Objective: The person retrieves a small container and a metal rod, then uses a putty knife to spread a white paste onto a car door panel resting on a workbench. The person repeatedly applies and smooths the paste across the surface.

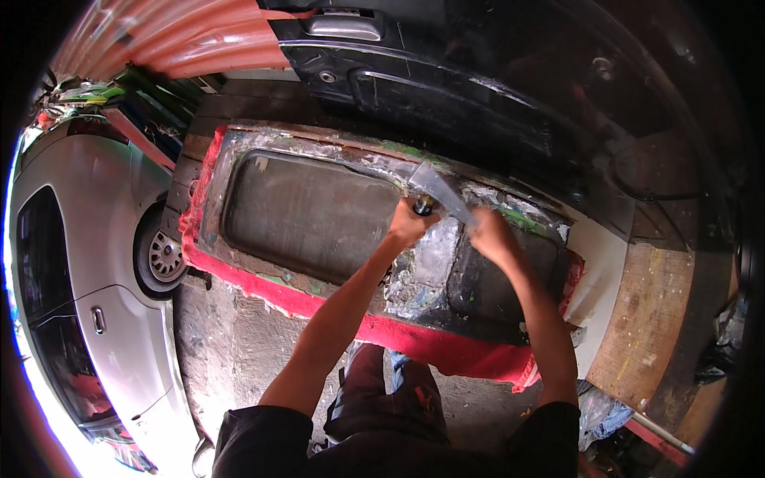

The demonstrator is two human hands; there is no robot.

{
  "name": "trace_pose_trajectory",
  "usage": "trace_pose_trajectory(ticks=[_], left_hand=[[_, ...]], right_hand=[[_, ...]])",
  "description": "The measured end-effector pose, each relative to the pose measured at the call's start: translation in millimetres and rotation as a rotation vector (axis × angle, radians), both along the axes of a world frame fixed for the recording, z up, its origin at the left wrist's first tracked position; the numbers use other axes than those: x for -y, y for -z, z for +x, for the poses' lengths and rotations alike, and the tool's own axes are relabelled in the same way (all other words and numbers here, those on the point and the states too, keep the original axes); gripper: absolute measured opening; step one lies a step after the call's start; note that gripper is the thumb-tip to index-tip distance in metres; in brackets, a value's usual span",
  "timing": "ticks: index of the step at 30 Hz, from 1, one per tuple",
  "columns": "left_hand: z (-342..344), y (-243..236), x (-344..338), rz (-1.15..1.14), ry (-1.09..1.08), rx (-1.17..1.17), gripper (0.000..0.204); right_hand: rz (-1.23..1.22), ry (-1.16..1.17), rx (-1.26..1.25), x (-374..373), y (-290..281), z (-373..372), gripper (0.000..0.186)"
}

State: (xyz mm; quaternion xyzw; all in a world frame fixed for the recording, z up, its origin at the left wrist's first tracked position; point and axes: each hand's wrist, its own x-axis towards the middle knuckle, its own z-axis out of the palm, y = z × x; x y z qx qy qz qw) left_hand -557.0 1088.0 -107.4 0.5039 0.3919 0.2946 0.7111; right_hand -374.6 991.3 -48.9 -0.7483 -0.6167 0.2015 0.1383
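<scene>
A worn metal vehicle panel (430,259) with peeling paint and two recessed sections lies in front of me on a red cloth (414,342). My left hand (409,225), fingers closed, holds a dark, round-ended tool handle (423,205) upright against the panel's middle strip. The handle's lower end is hidden, so its kind does not show. My right hand (492,235) is closed around the narrow end of a grey tool (441,191), wide and flat-looking at its far end. Smearing keeps its kind unclear. The wide end hangs over the panel just beyond my left hand.
To the left a silver car (119,279) is parked close by. A large black vehicle body panel (478,95) rises behind the work. Red corrugated sheeting (191,40) stands at the far left. A wooden board (645,319) and a plastic bag (594,414) are on the right.
</scene>
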Motion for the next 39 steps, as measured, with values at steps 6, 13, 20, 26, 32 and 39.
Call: trace_pose_trajectory(ticks=[6, 13, 20, 26, 32, 39], left_hand=[[-11, 8, -6, -0.086, 0.028, 0.006, 0.010], [1, 9, -3, -0.033, 0.002, -0.024, 0.023], [1, 6, -4, -0.005, 0.015, 0.012, 0.015], [-4, -14, -7, -0.176, 0.000, 0.070, 0.013], [-2, -3, -7, -0.175, 0.071, 0.054, 0.014], [-17, -4, 2, -0.323, 0.024, 0.039, 0.028]], right_hand=[[0.177, 0.270, -0.154, -19, -38, 16, 0.024], [-0.126, 0.004, 0.123, -4, -31, -6, 0.043], [0.260, 0.364, -0.192, -14, -22, 36, 0.029], [-0.027, -0.032, 0.062, 6, -25, -10, 0.022], [0.382, 0.448, -0.228, -17, -26, 19, 0.017], [0.000, 0.074, -0.040, 1, -7, -4, 0.026]])
